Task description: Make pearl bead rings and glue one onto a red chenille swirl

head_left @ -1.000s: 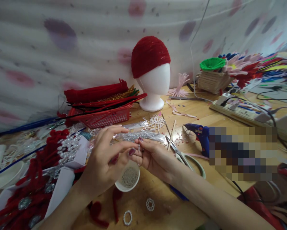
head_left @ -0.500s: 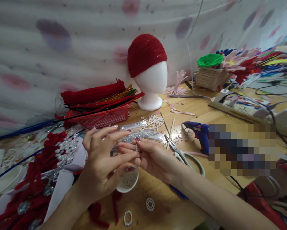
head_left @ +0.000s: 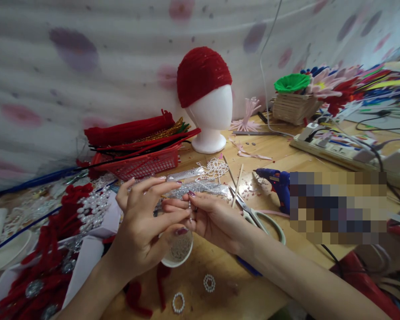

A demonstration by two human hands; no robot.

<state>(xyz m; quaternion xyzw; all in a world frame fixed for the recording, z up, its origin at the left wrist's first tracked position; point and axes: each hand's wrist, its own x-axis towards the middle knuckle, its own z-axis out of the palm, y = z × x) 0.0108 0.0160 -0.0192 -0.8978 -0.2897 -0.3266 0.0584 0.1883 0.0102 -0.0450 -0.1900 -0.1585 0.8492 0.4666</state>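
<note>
A short string of small pearl beads (head_left: pixel 190 208) is pinched between the thumb and fingers of my right hand (head_left: pixel 216 220). My left hand (head_left: pixel 141 222) has its fingers spread, and its index fingertip reaches the lower end of the beads. The left thumb is apart from that fingertip, over a small white cup (head_left: pixel 183 264) of tiny beads. On the wood below lie a pearl bead ring (head_left: pixel 173 303) and a pearl bead flower (head_left: pixel 205 283). Any thread or wire through the held beads is too fine to make out.
Scissors (head_left: pixel 268 229) and a blue glue gun (head_left: pixel 276 180) lie to the right. Behind are a red basket (head_left: pixel 146 163) of fuzzy stems and a white foam head (head_left: pixel 211 111) in a red cap. A white box (head_left: pixel 78 271) with red pieces stands left.
My left thumb has shifted slightly down from the right hand's fingers. The right hand keeps its pinch on the beads, nearly still.
</note>
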